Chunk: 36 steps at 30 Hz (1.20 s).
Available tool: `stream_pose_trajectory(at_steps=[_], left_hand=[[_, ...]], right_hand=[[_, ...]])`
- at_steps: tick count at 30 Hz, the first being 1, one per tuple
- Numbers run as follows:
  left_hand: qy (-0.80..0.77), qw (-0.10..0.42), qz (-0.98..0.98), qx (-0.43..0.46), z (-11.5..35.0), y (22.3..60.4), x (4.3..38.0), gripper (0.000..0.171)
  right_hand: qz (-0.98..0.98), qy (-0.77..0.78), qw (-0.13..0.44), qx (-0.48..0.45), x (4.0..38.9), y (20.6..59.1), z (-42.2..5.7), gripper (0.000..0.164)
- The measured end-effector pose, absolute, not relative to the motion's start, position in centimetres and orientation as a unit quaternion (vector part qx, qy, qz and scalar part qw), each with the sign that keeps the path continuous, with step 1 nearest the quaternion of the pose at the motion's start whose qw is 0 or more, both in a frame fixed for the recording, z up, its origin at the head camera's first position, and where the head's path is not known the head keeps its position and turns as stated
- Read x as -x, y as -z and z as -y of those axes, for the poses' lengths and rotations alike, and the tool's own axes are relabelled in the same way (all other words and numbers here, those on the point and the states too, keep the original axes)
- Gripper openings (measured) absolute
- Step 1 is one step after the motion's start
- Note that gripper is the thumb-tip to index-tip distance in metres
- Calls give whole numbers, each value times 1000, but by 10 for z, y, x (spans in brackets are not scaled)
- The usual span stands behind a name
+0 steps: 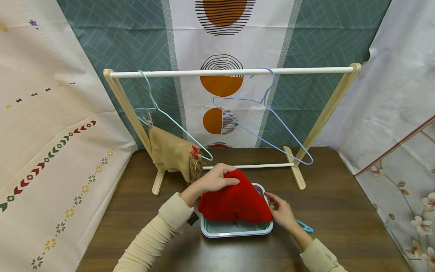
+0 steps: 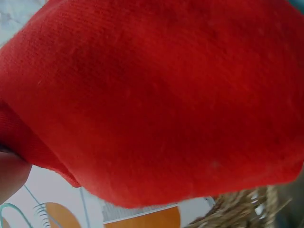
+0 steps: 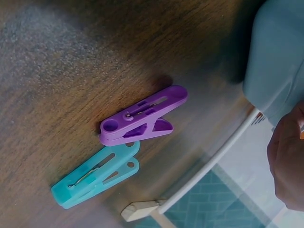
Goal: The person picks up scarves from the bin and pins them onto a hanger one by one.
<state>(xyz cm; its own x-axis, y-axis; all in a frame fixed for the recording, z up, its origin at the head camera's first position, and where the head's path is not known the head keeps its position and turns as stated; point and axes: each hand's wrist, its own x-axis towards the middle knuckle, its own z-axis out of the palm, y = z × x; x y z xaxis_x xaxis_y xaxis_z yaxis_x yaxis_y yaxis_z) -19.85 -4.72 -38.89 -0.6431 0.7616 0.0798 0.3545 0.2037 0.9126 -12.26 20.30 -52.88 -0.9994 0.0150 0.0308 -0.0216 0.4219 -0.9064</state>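
Observation:
My left hand [image 1: 217,178] pinches the top of a red knitted cloth [image 1: 234,202], thumb in front and fingers behind. The cloth hangs down in a wide fold over a pale grey-blue plastic tray [image 1: 238,235], hiding much of its inside. Up close in the left wrist view, the red cloth [image 2: 156,104] fills most of the frame, with the thumb [image 2: 12,173] at its edge. My right hand [image 1: 283,213] grips the tray's right rim beside the cloth. In the right wrist view that hand [image 3: 289,159] is partly cut off, its fingers bent at the tray wall [image 3: 275,57].
A rack with a white rail [image 1: 221,72] stands behind. A mint hanger [image 1: 173,120] carries a clipped tan cloth [image 1: 171,149] with straw fringe; a blue hanger [image 1: 289,130] hangs bare. Purple [image 3: 142,116] and turquoise clothespins [image 3: 97,175] lie right of the tray.

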Motion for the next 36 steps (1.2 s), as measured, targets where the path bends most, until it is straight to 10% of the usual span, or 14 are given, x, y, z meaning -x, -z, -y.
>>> stream_pose_trajectory(at_steps=[36], left_hand=[[-701, -31, -647, -298, 55, 295, 191, 13]], right_hand=[[839, -543, 6, 22, 121, 526, -200, 45]])
